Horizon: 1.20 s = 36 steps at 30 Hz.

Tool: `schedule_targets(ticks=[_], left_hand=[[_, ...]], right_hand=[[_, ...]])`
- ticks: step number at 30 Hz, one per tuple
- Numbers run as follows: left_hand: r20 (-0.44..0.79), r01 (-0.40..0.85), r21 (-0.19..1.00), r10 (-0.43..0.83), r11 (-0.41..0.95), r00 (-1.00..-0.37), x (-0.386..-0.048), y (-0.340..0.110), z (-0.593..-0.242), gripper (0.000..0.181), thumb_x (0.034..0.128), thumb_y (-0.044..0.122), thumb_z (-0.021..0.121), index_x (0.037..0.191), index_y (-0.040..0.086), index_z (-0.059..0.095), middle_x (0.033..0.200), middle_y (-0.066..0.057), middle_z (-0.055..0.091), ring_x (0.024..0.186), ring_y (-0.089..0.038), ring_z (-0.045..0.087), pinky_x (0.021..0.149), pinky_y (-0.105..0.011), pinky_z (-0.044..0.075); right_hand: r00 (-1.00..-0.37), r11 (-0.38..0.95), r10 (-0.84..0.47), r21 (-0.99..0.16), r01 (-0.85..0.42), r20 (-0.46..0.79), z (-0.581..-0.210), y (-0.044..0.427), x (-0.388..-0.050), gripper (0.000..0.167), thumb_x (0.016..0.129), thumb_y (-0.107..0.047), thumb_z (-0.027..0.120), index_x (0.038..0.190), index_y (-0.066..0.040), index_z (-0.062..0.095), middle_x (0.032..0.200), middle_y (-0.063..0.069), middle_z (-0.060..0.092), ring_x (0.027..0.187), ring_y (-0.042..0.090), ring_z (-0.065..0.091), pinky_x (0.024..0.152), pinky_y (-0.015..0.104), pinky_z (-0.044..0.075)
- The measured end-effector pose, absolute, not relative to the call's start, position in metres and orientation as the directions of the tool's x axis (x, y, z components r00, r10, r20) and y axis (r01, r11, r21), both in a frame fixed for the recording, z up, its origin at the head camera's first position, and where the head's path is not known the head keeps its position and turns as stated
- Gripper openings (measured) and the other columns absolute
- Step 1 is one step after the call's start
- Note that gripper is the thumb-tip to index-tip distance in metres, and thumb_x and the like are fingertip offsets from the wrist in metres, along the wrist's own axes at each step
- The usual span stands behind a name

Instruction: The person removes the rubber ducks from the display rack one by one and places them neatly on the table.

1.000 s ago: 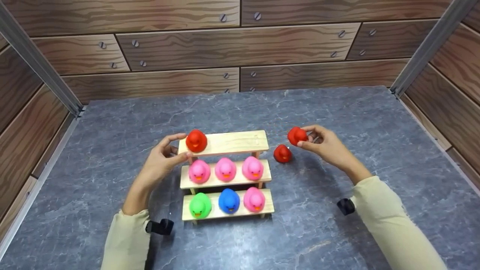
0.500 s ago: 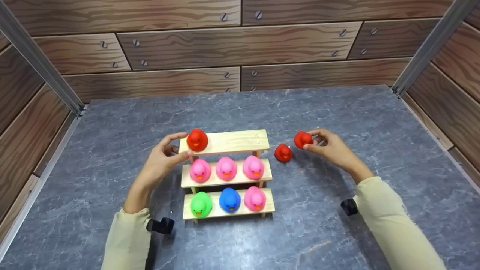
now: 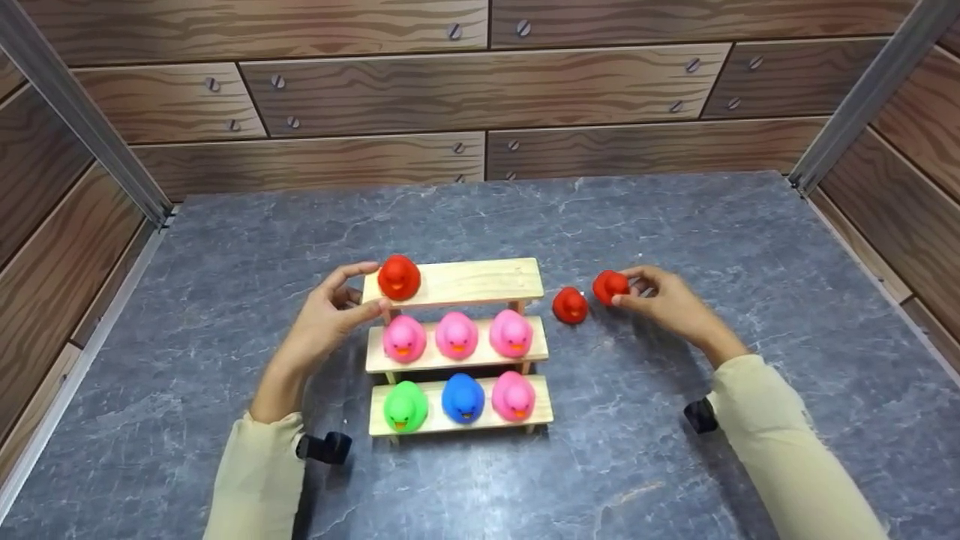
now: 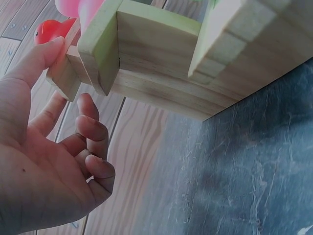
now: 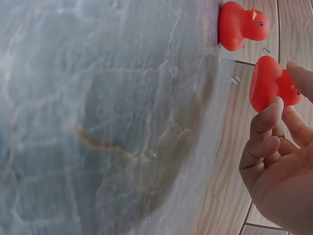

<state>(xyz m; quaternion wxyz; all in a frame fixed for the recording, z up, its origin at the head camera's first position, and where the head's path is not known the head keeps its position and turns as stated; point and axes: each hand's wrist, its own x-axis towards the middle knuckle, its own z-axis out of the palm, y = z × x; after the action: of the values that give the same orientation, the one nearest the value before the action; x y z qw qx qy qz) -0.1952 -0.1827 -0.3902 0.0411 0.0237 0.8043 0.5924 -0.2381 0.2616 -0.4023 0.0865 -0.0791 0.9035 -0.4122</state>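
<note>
A three-tier wooden stand (image 3: 480, 282) stands on the table. My left hand (image 3: 321, 321) pinches the left end of its top shelf between thumb and forefinger, the other fingers loosely curled beneath in the left wrist view. Beside that thumb sits a red rubber duck (image 3: 399, 277) on the shelf. To the right of the stand my right hand (image 3: 666, 301) pinches another red rubber duck (image 5: 268, 87) by thumb and fingers; it looks slightly off the table. A third red rubber duck (image 3: 570, 306) rests on the tabletop, between the stand and the held one.
Pink ducks (image 3: 457, 336) fill the middle shelf. On the lowest shelf are a green duck (image 3: 406, 406), a blue duck (image 3: 463, 399) and a pink duck (image 3: 514, 396). Wood-patterned panels (image 3: 480, 90) wall the grey marbled table (image 3: 637, 480) at the back and sides.
My right hand has moved a little right and nearer to me, and lower, with its red rubber duck. The left hand keeps its grip on the top shelf; the view has shifted slightly.
</note>
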Motion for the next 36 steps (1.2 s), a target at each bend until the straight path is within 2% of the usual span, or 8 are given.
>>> schedule_targets(ticks=[7,14,25,36], left_hand=[[-0.044,-0.016,0.96,0.094,0.281,-0.995,-0.194,-0.183,-0.391,0.056,0.0851,0.019,0.074,0.136,0.016,0.051,0.083,-0.004,0.054,0.078,-0.016,0.048,0.065,-0.024,0.038],[-0.048,-0.017,0.952,0.094,0.305,-0.994,-0.194,-0.183,-0.39,0.057,0.0853,0.022,0.074,0.137,0.015,0.05,0.084,-0.004,0.054,0.08,-0.017,0.049,0.067,-0.025,0.039],[-0.054,-0.022,0.945,0.089,0.327,-0.995,-0.194,-0.183,-0.39,0.057,0.0853,0.025,0.075,0.137,0.017,0.051,0.084,-0.004,0.053,0.081,-0.017,0.048,0.067,-0.025,0.039],[-0.045,-0.013,0.949,0.093,0.316,-0.995,-0.195,-0.184,-0.39,0.057,0.0852,0.022,0.075,0.136,0.017,0.051,0.082,-0.004,0.054,0.079,-0.018,0.05,0.067,-0.025,0.041]], right_hand=[[-0.97,0.659,-0.218,-0.749,-0.066,-0.107,-0.406,0.264,-0.239,0.047,0.089,-0.023,0.068,0.127,0.001,0.054,0.09,0.002,0.054,0.084,0.016,0.05,0.068,0.023,0.042],[-0.969,0.67,-0.211,-0.741,-0.048,-0.128,-0.409,0.268,-0.237,0.047,0.09,-0.024,0.068,0.126,0.001,0.054,0.094,0.005,0.056,0.086,0.017,0.051,0.072,0.025,0.043],[-0.966,0.667,-0.221,-0.743,-0.049,-0.135,-0.415,0.272,-0.237,0.049,0.089,-0.022,0.069,0.127,0.004,0.052,0.091,0.005,0.056,0.078,0.012,0.051,0.064,0.022,0.043],[-0.952,0.658,-0.248,-0.753,-0.029,-0.18,-0.417,0.269,-0.238,0.051,0.089,-0.019,0.068,0.13,0.005,0.05,0.092,0.005,0.055,0.076,0.01,0.051,0.064,0.022,0.044]])
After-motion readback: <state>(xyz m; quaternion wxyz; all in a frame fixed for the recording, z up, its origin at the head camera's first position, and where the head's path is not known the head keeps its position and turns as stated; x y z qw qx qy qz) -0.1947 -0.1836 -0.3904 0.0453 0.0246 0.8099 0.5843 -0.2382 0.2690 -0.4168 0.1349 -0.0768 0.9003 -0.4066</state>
